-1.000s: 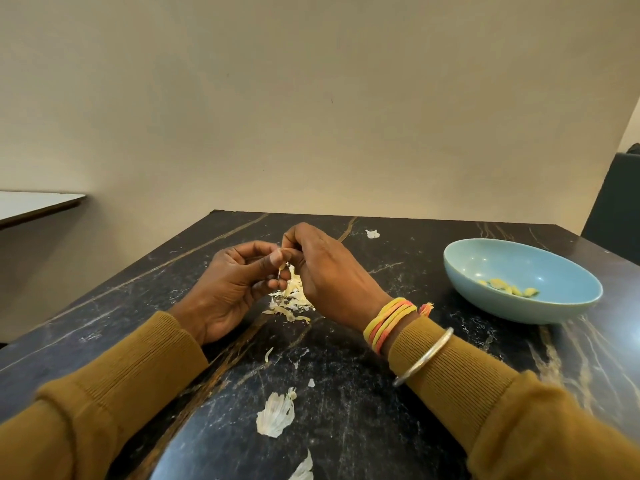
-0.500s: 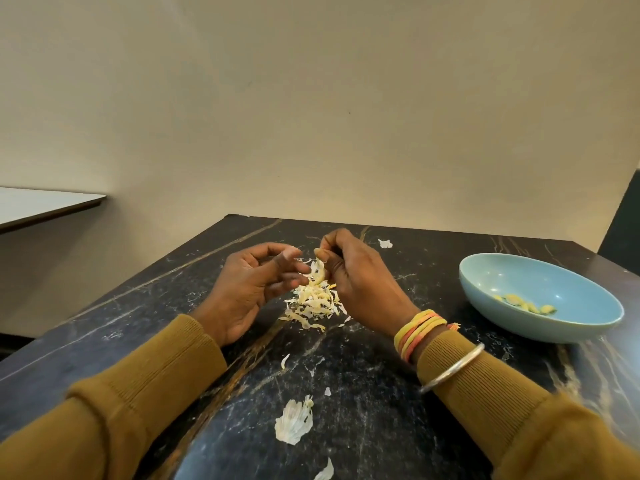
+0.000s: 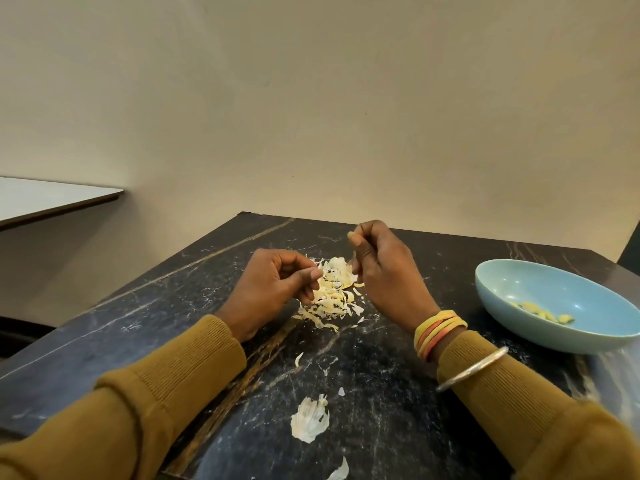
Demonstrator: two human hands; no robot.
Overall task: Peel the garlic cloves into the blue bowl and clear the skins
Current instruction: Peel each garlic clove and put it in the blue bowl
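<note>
A heap of pale garlic skins (image 3: 332, 296) lies on the black marble table (image 3: 381, 393) between my hands. My left hand (image 3: 277, 289) is curled at the heap's left edge, thumb against forefinger on a sliver of skin. My right hand (image 3: 384, 271) is raised just right of the heap and pinches a small pale garlic clove (image 3: 350, 234) at its fingertips. The blue bowl (image 3: 554, 337) stands to the right, apart from both hands, with several peeled cloves (image 3: 543, 311) in it.
A larger skin husk (image 3: 310, 419) and another scrap (image 3: 341, 471) lie near the table's front edge, with small flakes around them. A white table (image 3: 52, 199) stands off to the left. A beige wall runs behind the table's far edge.
My hands, joined on one clove a second ago, have drawn apart. The right hand has lifted up and to the right with the clove. The camera has shifted, so the scene sits further right.
</note>
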